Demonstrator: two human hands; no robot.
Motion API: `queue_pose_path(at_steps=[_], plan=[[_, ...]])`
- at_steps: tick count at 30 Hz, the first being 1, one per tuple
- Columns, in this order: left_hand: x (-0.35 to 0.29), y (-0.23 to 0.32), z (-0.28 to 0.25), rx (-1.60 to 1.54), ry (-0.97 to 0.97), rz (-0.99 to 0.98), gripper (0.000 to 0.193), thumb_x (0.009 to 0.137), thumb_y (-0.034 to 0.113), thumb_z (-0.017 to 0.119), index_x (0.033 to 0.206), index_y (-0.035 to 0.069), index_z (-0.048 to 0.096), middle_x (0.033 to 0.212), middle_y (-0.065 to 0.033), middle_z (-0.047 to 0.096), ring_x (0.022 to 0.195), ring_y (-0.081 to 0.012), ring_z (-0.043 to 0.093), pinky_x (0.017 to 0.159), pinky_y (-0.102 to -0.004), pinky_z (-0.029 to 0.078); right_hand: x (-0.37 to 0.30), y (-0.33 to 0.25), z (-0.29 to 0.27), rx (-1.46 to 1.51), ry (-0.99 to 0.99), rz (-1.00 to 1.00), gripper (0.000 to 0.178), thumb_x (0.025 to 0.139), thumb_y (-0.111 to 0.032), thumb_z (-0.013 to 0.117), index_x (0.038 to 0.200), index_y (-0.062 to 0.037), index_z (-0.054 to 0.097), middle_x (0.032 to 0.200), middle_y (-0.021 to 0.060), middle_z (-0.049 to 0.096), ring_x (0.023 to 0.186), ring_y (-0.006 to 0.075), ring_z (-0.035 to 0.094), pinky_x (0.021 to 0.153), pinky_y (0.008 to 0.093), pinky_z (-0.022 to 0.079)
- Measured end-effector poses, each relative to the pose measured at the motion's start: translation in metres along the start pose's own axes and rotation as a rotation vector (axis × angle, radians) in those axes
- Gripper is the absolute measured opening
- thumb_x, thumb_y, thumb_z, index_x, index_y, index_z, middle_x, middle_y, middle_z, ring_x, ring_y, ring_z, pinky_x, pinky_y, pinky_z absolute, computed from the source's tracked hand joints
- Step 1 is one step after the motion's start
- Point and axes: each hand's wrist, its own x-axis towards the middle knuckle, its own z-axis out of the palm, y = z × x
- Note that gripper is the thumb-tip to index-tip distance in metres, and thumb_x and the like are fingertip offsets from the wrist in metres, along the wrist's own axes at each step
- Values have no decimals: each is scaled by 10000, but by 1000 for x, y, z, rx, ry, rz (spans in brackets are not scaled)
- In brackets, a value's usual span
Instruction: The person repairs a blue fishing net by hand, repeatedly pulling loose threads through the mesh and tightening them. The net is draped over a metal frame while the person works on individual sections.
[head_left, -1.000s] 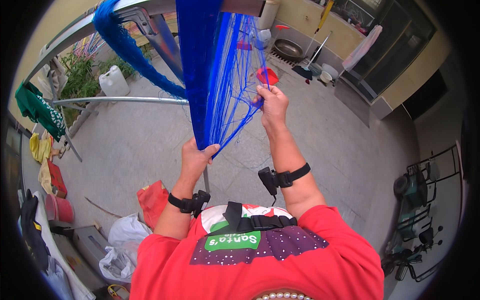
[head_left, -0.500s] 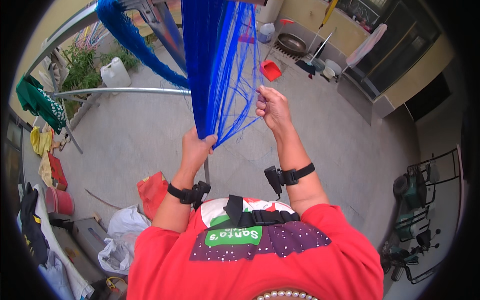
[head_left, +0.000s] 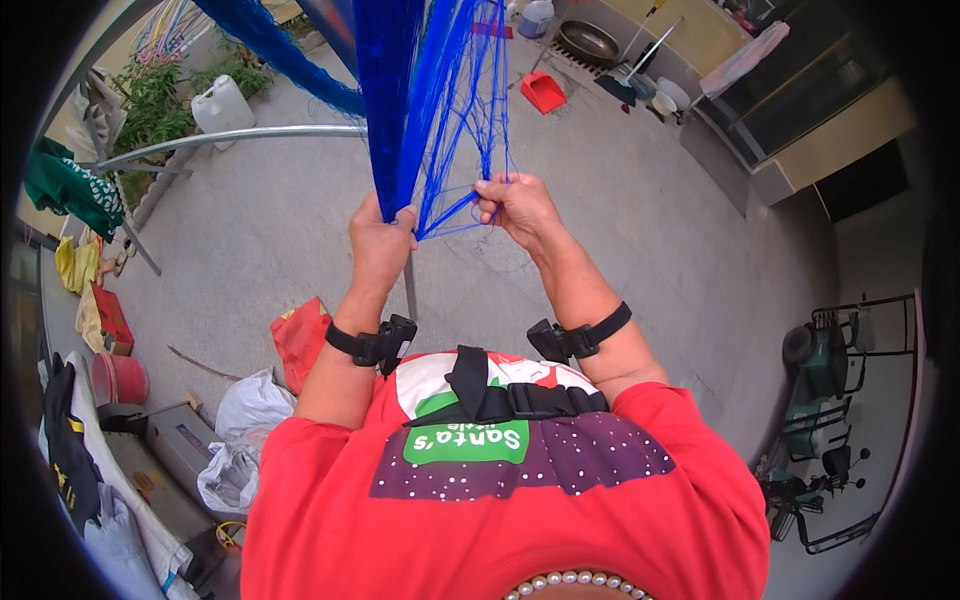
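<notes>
A long hank of bright blue thread (head_left: 392, 100) hangs down from the top of the view. My left hand (head_left: 382, 245) is closed round its lower end, where the strands gather to a point. To the right, my right hand (head_left: 518, 208) pinches a few loose blue strands (head_left: 487, 150) between thumb and fingers. These strands are spread apart and tangled, and some run across from one hand to the other. The upper end of the hank lies outside the view.
A metal frame with a curved bar (head_left: 250, 132) stands at the left, a darker blue hank (head_left: 290, 65) beside it. Behind are a white jug (head_left: 222, 108), a red dustpan (head_left: 543, 92) and a large pan (head_left: 588, 42). Bags and a red bucket (head_left: 120, 378) lie at left.
The view has tilted, so both hands sit higher in it. My right hand has moved in closer to my left, and more strands now bunch at its fingers.
</notes>
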Motion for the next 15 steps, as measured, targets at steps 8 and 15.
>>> queue_pose_path(at_steps=[8,15], plan=[[-3,-2,0,11,-75,-22,54,808,49,609,801,9,573,623,-11,549,462,-63,488,433,-205,362,-19,9,-10,-248,-86,-9,171,911,-137,530,836,3,592,773,91,640,579,137,566,539,275,489],[-5,-3,-7,-55,-47,-21,159,844,85,603,960,-23,589,730,-28,588,505,-55,496,454,-182,365,-37,32,-49,-524,-153,-234,192,858,-115,546,979,9,630,711,28,634,659,80,557,618,232,435]])
